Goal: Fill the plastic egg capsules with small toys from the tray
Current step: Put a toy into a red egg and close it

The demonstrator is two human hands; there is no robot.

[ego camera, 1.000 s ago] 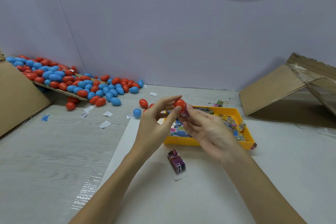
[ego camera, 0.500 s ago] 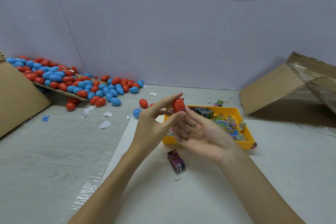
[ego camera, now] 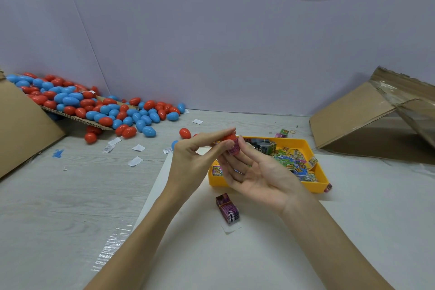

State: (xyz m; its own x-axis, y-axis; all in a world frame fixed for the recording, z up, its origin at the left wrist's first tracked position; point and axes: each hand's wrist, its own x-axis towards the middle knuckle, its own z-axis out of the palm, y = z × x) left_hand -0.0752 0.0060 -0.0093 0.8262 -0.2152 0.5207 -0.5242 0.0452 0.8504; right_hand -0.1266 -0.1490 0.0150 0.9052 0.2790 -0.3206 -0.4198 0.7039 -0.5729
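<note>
Pink toy box (ego camera: pixel 228 209) shows a "6".

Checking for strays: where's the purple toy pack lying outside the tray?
Head view, centre: the purple toy pack lies on the white sheet, just in front of the yellow tray, below and between the two hands.

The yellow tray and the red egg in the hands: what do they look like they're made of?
The yellow tray looks like moulded plastic: one even colour, smooth walls, rounded rim, slight sheen. The red egg, pinched by the left hand with the right hand against it, looks like glossy hard plastic, like the shiny red and blue eggs piled behind. Neither can be confirmed by sight alone.
</note>
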